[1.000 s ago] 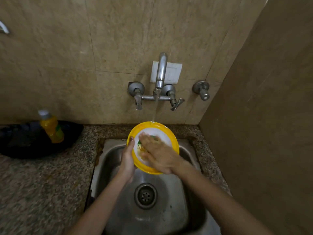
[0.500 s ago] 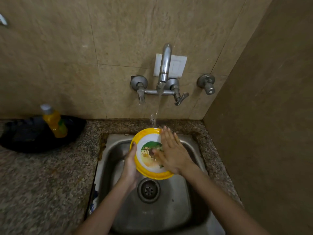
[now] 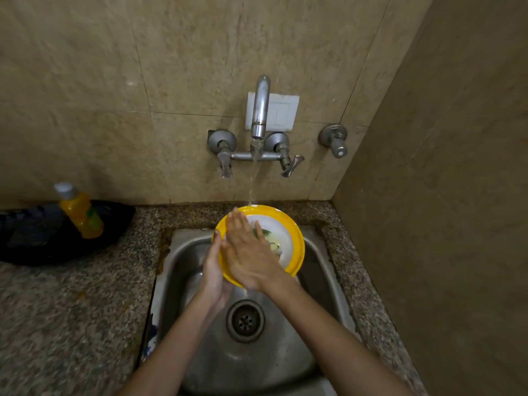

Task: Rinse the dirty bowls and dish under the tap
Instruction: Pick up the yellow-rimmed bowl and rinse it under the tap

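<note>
Granite counter, steel sink, running tap, beige tiles.

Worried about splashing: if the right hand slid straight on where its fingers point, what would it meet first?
The right hand lies flat on the yellow-rimmed white plate, fingertips at its far rim. Straight on, it would likely pass left of the falling water and meet the beige tiled wall; depth is unclear.

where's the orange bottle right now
In the head view, the orange bottle stands at far left by the dark pan on the counter, left of the sink.
</note>
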